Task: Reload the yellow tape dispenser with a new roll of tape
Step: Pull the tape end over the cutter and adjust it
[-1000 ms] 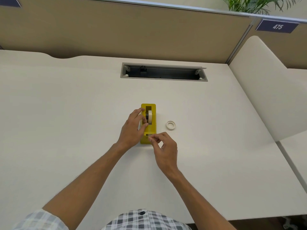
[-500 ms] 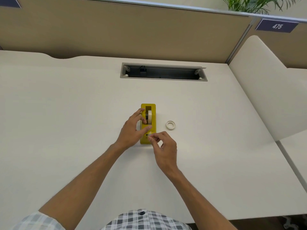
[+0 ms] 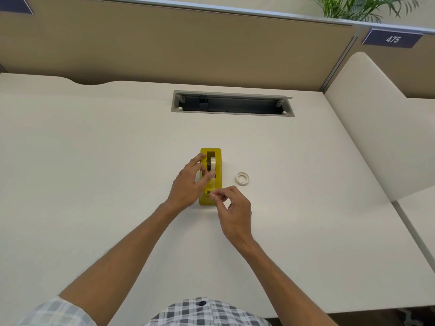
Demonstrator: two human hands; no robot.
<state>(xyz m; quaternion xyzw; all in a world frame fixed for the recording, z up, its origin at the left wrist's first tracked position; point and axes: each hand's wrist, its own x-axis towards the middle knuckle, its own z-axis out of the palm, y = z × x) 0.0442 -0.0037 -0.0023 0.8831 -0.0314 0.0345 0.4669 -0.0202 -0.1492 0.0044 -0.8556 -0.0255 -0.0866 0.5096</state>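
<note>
A person in a checked shirt (image 3: 207,311) works at a pale desk (image 3: 94,184), both bare forearms reaching forward to a yellow tape dispenser (image 3: 217,182) that lies lengthwise away from the body. A roll of tape (image 3: 212,164) sits upright in the dispenser's well, just beyond the left fingertips. The left hand (image 3: 188,185) rests against the dispenser's left side, fingers fairly straight and spread, the thumb lying across the top of the body just short of the roll. The right hand (image 3: 231,208) hovers at the dispenser's near end, thumb and forefinger pressed together in a pinch on what looks like the tape's loose end (image 3: 213,192) at the cutter, the other fingers curled behind; the strip itself is too thin to see clearly. A bare white tape core (image 3: 242,178) lies flat on the desk beyond the right knuckles, apart from the dispenser. A cable tray slot (image 3: 231,105) is sunk into the desk farther off.
</note>
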